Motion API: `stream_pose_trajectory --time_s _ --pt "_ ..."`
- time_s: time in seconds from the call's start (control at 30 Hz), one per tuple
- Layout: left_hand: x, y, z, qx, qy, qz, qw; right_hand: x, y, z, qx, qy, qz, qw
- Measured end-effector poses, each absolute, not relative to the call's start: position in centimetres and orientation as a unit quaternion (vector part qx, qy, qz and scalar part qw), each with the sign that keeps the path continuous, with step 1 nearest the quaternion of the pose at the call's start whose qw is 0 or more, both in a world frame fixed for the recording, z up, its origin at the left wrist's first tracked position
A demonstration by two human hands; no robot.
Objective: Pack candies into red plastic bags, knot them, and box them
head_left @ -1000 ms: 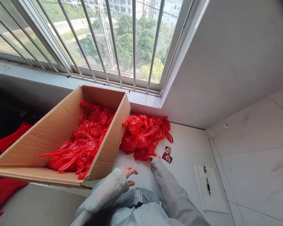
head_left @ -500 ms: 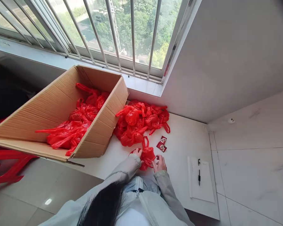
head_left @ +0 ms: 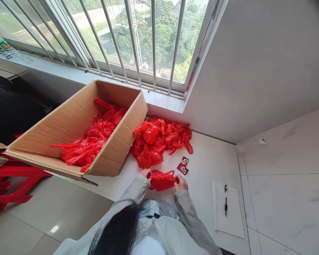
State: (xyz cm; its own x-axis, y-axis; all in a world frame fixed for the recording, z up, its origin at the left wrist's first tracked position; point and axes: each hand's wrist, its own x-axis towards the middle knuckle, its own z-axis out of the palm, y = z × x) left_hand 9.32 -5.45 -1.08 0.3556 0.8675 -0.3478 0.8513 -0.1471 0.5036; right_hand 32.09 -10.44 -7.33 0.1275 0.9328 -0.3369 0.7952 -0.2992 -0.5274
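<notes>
A red plastic bag (head_left: 162, 181) is stretched sideways between my two hands, just above the white table near my body. My left hand (head_left: 146, 173) is closed on the bag's left end. At its right end, my right hand (head_left: 181, 182) pinches the plastic. What the bag holds, if anything, cannot be made out. Two small dark red packets (head_left: 183, 165) with pale printed patches lie beyond my right hand. Behind the held bag is a heap of red plastic bags (head_left: 151, 140), several of them knotted around something round.
A large open cardboard box (head_left: 122, 141) with more red bags stands at the left, jutting over the table edge. On the right lie a white notebook (head_left: 230, 221) and a black pen (head_left: 225, 207). A red stool (head_left: 18, 184) stands at lower left, below a barred window.
The bag was bunched up between my hands and is now pulled out wide. My left hand has moved left, and my right hand slightly right. The view has shifted a little left.
</notes>
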Motion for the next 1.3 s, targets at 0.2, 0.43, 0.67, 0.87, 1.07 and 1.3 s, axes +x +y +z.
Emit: stream_pose_trajectory --time_s 0.2,0.43,0.67,0.87,1.07,1.3 --pt "6.7 -6.9 -0.6 0.767 0.563 -0.005 0.308 32.2 -14.1 -6.3 -0.763 -0.56 0.308 0.095" --pt "11.3 -4.2 -2.7 0.809 0.48 -0.046 0.336 26.9 -10.2 -6.2 -0.709 -0.625 0.317 0.083" --pt "10.3 -2.8 -1.1 0.808 0.442 0.023 0.39 27.6 -8.8 -5.1 -0.749 -0.561 0.308 0.173" --pt "7.1 -3.4 1.9 0.758 0.473 0.118 0.433 29.3 -12.0 -4.2 -0.807 -0.417 0.268 0.319" --pt "5.6 -3.0 1.9 0.733 0.489 0.16 0.445 29.6 -13.0 -4.2 -0.835 -0.284 0.253 0.397" --pt "7.2 -3.0 0.2 0.789 0.448 0.149 0.392 29.7 -12.8 -4.5 -0.779 -0.334 0.314 0.427"
